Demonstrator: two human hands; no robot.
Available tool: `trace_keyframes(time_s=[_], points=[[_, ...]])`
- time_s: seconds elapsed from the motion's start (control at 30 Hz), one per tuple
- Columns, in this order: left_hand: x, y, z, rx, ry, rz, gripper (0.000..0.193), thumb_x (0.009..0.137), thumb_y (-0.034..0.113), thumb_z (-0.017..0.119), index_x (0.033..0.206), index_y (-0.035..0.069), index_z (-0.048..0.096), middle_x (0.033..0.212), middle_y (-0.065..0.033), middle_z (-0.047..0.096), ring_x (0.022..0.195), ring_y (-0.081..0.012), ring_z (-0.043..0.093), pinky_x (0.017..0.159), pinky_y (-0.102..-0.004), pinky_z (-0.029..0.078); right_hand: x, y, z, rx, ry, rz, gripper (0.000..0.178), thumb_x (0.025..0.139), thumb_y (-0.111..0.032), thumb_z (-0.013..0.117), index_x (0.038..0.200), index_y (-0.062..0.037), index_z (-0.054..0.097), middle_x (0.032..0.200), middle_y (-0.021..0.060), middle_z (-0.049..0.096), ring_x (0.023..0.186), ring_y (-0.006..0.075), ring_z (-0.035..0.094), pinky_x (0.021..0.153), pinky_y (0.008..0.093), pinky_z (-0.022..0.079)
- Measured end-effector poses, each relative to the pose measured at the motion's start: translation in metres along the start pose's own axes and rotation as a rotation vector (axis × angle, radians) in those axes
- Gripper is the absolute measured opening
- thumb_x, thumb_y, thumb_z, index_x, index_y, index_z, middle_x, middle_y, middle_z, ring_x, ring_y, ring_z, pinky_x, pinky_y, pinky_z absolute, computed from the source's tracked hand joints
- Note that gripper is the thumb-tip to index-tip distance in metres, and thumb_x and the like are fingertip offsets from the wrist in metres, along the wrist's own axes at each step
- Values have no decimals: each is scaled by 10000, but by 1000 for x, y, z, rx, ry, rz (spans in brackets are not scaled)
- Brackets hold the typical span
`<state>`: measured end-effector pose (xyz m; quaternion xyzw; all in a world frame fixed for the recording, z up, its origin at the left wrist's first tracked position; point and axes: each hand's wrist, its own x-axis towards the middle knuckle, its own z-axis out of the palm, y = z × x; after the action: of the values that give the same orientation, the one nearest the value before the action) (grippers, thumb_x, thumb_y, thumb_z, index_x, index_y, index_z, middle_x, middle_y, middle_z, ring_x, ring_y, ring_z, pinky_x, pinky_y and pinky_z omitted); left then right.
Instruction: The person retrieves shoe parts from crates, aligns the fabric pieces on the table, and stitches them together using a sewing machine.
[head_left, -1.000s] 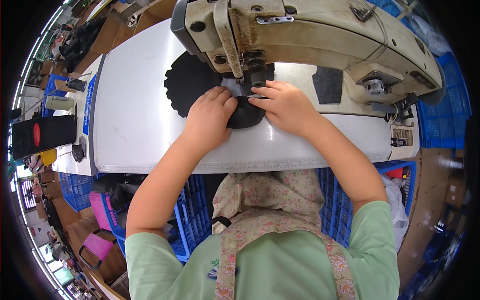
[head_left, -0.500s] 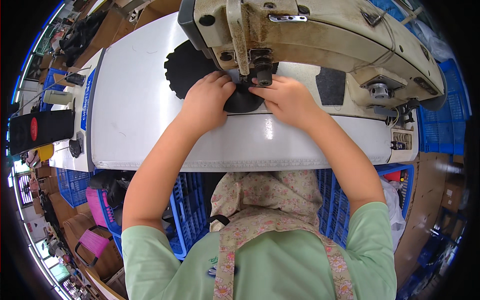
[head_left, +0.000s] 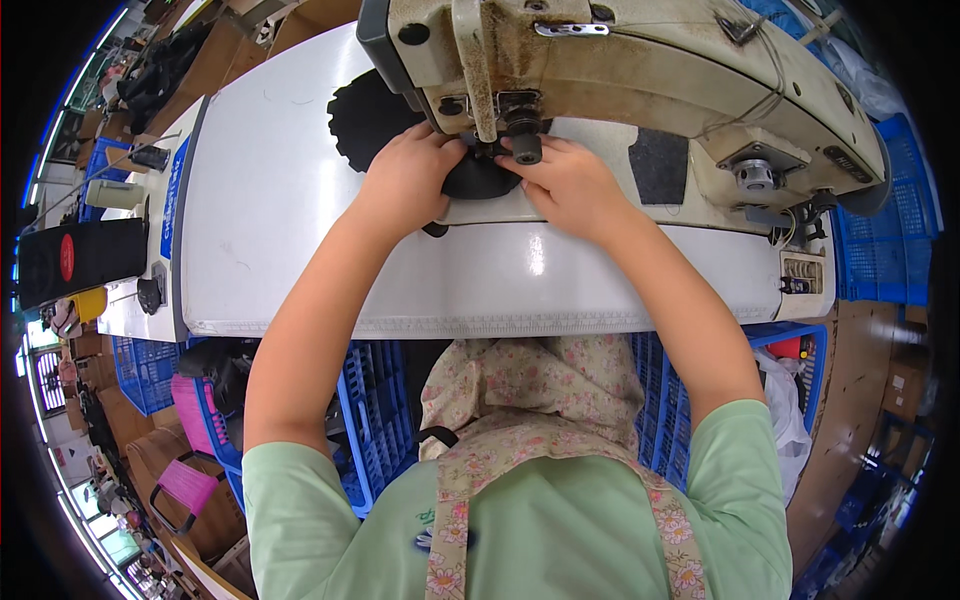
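Observation:
A piece of black fabric (head_left: 480, 182) lies under the presser foot of a beige sewing machine (head_left: 620, 90). Its wider part, with a notched edge (head_left: 355, 125), spreads over the white table to the left of the machine head. My left hand (head_left: 408, 185) is closed on the fabric just left of the needle area, fingers bent and pressed down. Opposite it, my right hand (head_left: 575, 188) pinches the fabric with fingertips close beside the round dark knob (head_left: 526, 150). The needle and the fingertips are partly hidden. A small dark bit (head_left: 434, 230) shows below my left hand.
A dark grey patch (head_left: 660, 168) lies on the machine bed at right. The machine arm hangs over my right hand. A ruler strip (head_left: 480, 326) runs along the table's near edge. Blue crates (head_left: 378, 420) stand below, and a black box (head_left: 82, 262) is at far left.
Both hands have shifted slightly away from me, taking the black fabric along under the presser foot. Its near edge now lies farther back, and the small dark bit has appeared below my left hand.

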<state>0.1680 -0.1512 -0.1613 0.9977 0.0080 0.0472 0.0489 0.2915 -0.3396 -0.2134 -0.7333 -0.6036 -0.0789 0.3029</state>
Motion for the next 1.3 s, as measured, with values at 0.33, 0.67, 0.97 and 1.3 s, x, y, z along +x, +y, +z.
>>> trace_keyframes(time_s=[0.33, 0.67, 0.97, 1.3], points=[[-2, -2, 1, -9, 17, 24, 501, 555, 13, 674, 1052, 56, 629, 1039, -97, 634, 1058, -295, 550, 917, -376, 468, -1, 2, 2, 49, -13, -13, 373, 770, -47, 601, 1134, -100, 657, 1210, 103, 619, 1081, 326, 575, 932, 406, 465], [-2, -3, 3, 17, 29, 71, 519, 570, 26, 691, 1084, 53, 627, 1096, -83, 632, 1102, -283, 535, 960, -362, 449, -1, -3, -1, 97, -43, 51, 342, 768, -50, 585, 1101, -83, 655, 1124, 124, 647, 1149, 336, 551, 952, 422, 457], [-9, 0, 7, 182, 213, 181, 469, 627, 83, 697, 1089, 34, 628, 1086, -73, 626, 1099, -267, 541, 995, -365, 431, -1, 1, 0, 54, -29, 22, 355, 777, -57, 572, 1119, -104, 656, 1070, 125, 647, 1096, 347, 569, 913, 429, 467], [-9, 41, 12, 358, 270, 305, 250, 727, 123, 564, 919, -6, 661, 947, -92, 628, 969, -244, 588, 975, -359, 448, 35, 31, -42, -189, -8, 56, 252, 785, -138, 595, 1022, -75, 652, 984, 151, 651, 960, 357, 600, 837, 449, 470]])
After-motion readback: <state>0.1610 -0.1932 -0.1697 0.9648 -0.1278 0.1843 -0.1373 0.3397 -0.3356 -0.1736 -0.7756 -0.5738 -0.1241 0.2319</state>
